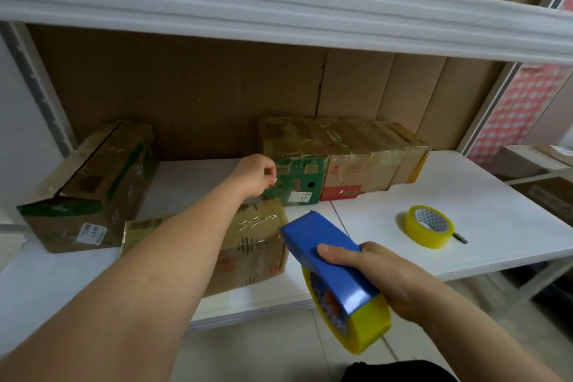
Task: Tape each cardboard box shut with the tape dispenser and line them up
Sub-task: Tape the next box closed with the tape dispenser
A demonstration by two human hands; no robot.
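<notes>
Two hands are out over the white tabletop (403,195), seen from the head camera. The left hand (255,175) reaches far forward, its fingers (270,173) curled in toward the palm and holding nothing that I can make out; their tips sit just at the near left edge of the green box (302,181). That green box heads a row pushed tight together: just right of it the red-and-tan box (350,175), then a plain tan box (412,156) at the far end, all glossy with tape along their tops.

Below the left forearm, nearer than those fingers, lies a small taped box (257,245) near the tabletop's front edge. Well to the left of the fingers stands a bigger cardboard box (90,186) with green print, its top seam showing as a dark slit.

The right hand (381,276) grips the blue tape dispenser (328,260), fingers wrapped over its top and thumb hidden behind; the dispenser hangs out past the tabletop's front edge, its yellow roll at the lower end. Beyond and right of these fingers, a spare yellow tape roll (429,226) lies flat on the tabletop, with a dark pen-like thing (459,238) poking out from behind it.
</notes>
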